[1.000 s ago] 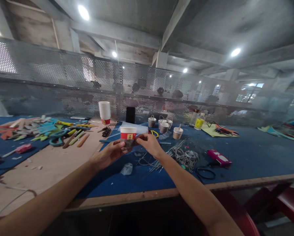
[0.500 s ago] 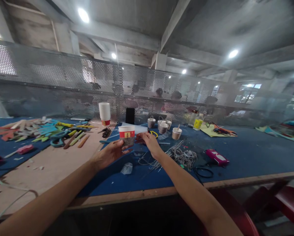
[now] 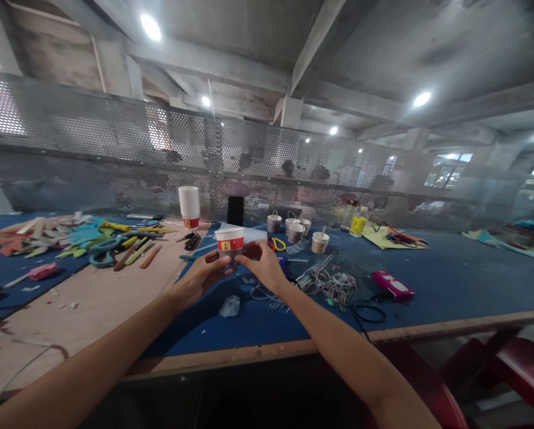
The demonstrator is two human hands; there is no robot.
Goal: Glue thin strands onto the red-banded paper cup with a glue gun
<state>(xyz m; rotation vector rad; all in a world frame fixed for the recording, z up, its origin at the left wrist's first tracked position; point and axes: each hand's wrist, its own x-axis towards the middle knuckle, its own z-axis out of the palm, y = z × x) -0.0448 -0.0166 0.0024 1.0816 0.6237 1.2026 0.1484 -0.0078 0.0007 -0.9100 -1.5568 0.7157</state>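
Observation:
A white paper cup (image 3: pixel 230 239) with a red band is held upright above the table, its lower part grey and apparently wrapped in cord. My left hand (image 3: pixel 205 271) grips it low on the left side. On the right, my right hand (image 3: pixel 264 263) closes on the lower side, thumb toward the front. Fingers partly hide the base. Close by on the right are a tangle of grey cord (image 3: pixel 336 285) and thin metal rods (image 3: pixel 306 277). A blue object (image 3: pixel 285 268) is partly hidden behind my right hand.
Several cord-wrapped cups (image 3: pixel 296 232) stand behind, near yellow-handled scissors (image 3: pixel 276 243). Stacked paper cups (image 3: pixel 189 205) and a dark phone (image 3: pixel 235 210) stand at the back. Tools (image 3: pixel 135 250) lie left; a magenta device (image 3: pixel 392 286) lies right. A perforated metal screen (image 3: pixel 258 155) borders the table.
My right hand has moved left from beside the cup onto its lower right side. My left fingers have wrapped closer around it. The cup stays in about the same place.

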